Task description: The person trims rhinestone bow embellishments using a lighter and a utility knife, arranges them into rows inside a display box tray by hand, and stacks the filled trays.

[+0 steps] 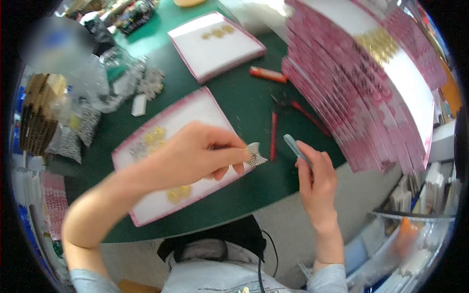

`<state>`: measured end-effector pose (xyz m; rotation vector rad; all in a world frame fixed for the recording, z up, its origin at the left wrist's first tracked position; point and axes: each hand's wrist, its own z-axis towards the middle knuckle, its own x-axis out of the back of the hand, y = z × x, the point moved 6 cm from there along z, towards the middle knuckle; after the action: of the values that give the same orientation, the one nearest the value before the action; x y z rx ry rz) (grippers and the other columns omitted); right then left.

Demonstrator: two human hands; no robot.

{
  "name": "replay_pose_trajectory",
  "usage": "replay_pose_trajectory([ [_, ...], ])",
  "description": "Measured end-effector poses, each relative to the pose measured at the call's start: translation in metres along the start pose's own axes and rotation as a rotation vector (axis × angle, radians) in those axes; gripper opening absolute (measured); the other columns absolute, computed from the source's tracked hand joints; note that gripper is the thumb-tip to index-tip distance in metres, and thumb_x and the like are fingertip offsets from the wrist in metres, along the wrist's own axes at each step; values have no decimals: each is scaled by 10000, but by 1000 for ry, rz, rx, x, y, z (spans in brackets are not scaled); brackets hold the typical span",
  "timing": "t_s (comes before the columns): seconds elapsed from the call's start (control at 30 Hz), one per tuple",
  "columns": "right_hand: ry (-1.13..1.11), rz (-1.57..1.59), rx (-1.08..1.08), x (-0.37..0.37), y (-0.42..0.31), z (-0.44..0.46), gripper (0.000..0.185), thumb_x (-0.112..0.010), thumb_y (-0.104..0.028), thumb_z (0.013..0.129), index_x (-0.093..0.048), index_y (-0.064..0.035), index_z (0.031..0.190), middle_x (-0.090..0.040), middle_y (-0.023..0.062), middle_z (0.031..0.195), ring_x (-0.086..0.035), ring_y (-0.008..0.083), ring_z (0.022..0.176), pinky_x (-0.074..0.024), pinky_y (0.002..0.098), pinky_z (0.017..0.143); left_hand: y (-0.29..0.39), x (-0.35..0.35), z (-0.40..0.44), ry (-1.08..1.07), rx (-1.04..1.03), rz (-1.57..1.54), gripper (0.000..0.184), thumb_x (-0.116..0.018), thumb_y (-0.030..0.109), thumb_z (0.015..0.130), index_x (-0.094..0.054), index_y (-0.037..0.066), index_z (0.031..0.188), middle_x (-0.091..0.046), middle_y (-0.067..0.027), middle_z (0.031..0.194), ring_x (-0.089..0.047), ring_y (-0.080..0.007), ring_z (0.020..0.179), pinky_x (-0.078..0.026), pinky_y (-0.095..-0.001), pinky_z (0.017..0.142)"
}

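Overhanging the board's edge [223, 115], left fingers [225, 156] pinch a fishtail piece [256, 155]; near the table's edge [278, 193], right fingers [305, 177] grip a grey-blue tool [293, 145].

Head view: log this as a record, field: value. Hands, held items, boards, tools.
left hand: pinches a small silvery fan-shaped piece
right hand: holds a slim blue-grey tool, type unclear
near board: white, pink-edged, partly hidden by left hand and forearm
far board: white, pink-edged, bears gold-coloured pieces
red-handled tool: on green table, looks like pliers
right side: large pink-patterned stack
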<state>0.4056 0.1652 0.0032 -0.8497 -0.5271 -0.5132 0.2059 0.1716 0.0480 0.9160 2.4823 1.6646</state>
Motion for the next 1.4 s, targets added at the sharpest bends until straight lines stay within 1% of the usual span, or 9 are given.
replay_pose_trajectory([
  [0.07, -56, -161, 165, -23, -17, 29, 284, -594, -40, 782, -560, -57, 1063, -538, 85, 753, -516, 206, 652, -430, 308, 550, -31, 13, -21, 82, 81, -442, 238, -526, 212, 886, -616, 20, 780, -469, 26, 544, -379, -29, 469, -254, -187, 421],
  [0.17, -174, -375, 190, -52, -18, 53, 289, -589, -76, 774, -569, -93, 1062, -491, 59, 787, -502, 217, 779, -426, 358, 682, -67, 25, -45, 279, 40, -760, 220, -531, 191, 883, -616, 16, 779, -442, 28, 524, -322, -39, 447, -224, -200, 421],
  [0.23, -200, -446, 225, -60, -32, 68, 288, -596, -75, 773, -572, -86, 1060, -501, 61, 857, -490, 242, 847, -409, 378, 746, -82, 31, -58, 363, 11, -776, 220, -526, 184, 884, -619, 14, 780, -443, 27, 523, -322, -39, 448, -229, -201, 428],
  [0.33, -196, -66, 260, -65, -76, 78, 286, -608, -67, 771, -574, -60, 1054, -522, 85, 879, -507, 259, 854, -416, 360, 756, -95, 39, -76, 409, -35, -823, 218, -529, 175, 882, -623, 7, 780, -448, 24, 524, -329, -41, 453, -238, -199, 440],
  [0.47, -581, 721, -187, -112, -121, 66, 238, -563, -59, 839, -568, -15, 1072, -588, 71, 854, -564, 108, 763, -465, 234, 632, -106, 49, -97, 422, -72, -833, 220, -531, 180, 882, -622, -1, 795, -456, 15, 529, -343, -45, 453, -241, -197, 428],
  [0.57, -683, 908, -277, -140, -152, 64, 205, -544, -82, 865, -569, 8, 1047, -594, 54, 837, -560, 88, 755, -463, 218, 628, -117, 58, -111, 430, -83, -866, 229, -529, 184, 885, -621, -8, 799, -461, 12, 533, -354, -45, 453, -243, -194, 420],
  [0.8, -856, 940, -374, -182, -187, 66, 171, -510, -88, 889, -566, 23, 1007, -583, 41, 799, -556, 78, 690, -455, 204, 607, -140, 83, -140, 476, -91, -841, 227, -518, 177, 889, -622, -15, 827, -480, 11, 541, -388, -39, 463, -257, -185, 410],
  [1.1, -904, 978, -399, -212, -198, 72, 159, -517, -78, 882, -562, 28, 991, -583, 61, 806, -560, 92, 680, -463, 218, 605, -163, 110, -148, 640, -200, -921, 325, -546, 9, 829, -540, 7, 1154, -595, -56, 826, -468, -62, 526, -306, -189, 410],
  [1.4, -953, 1021, -527, -223, -187, 64, 166, -521, -89, 881, -564, 37, 981, -587, 69, 808, -574, 103, 666, -491, 235, 593, -176, 106, -141, 602, -152, -884, 348, -531, -24, 823, -539, 27, 1167, -582, -42, 818, -479, -68, 534, -313, -192, 411],
])
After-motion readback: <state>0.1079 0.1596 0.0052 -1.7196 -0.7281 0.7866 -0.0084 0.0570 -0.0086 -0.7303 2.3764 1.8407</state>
